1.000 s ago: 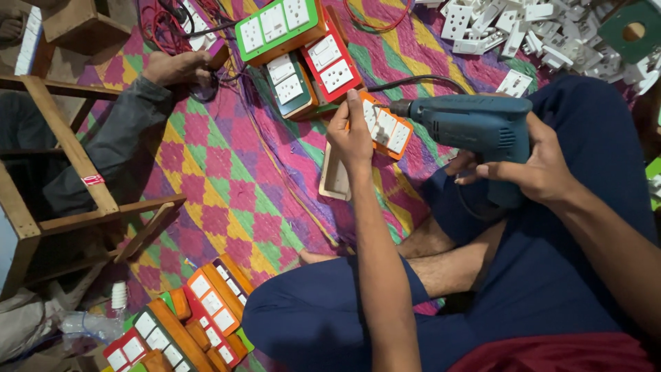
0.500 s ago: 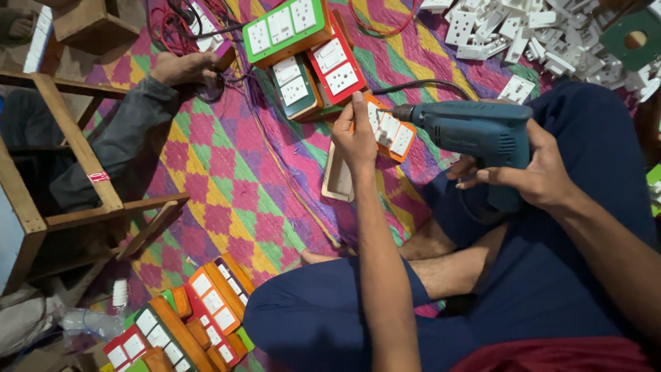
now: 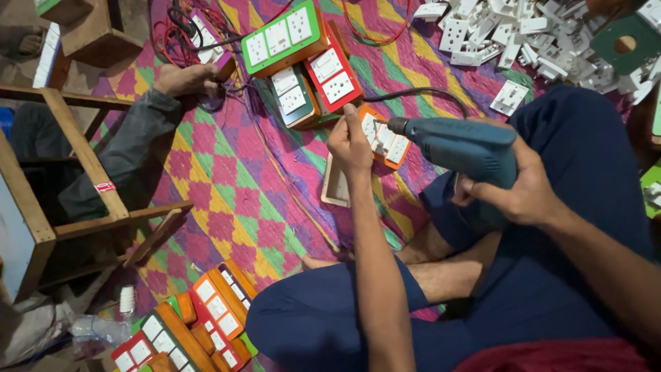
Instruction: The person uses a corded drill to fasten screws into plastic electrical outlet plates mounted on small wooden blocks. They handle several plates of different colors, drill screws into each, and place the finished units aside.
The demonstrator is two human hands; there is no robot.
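Cross-legged on the patterned quilt (image 3: 227, 200), my left hand (image 3: 350, 143) pinches the orange switchboard (image 3: 384, 136) at twelve o'clock; my right hand (image 3: 518, 191) grips the blue electric drill (image 3: 460, 146), its bit at the board. Best held square and pressed gently.

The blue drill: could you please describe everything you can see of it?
The drill is a blue-grey, plastic-looking corded power drill with a dark metal chuck and a thin bit at its left end. It lies roughly level, pointing left at an orange switch board. The right hand wraps its rear and grip; the left hand steadies the board by the bit tip. A black cable arcs away behind it, above the patterned cloth. Whether it is spinning cannot be told.
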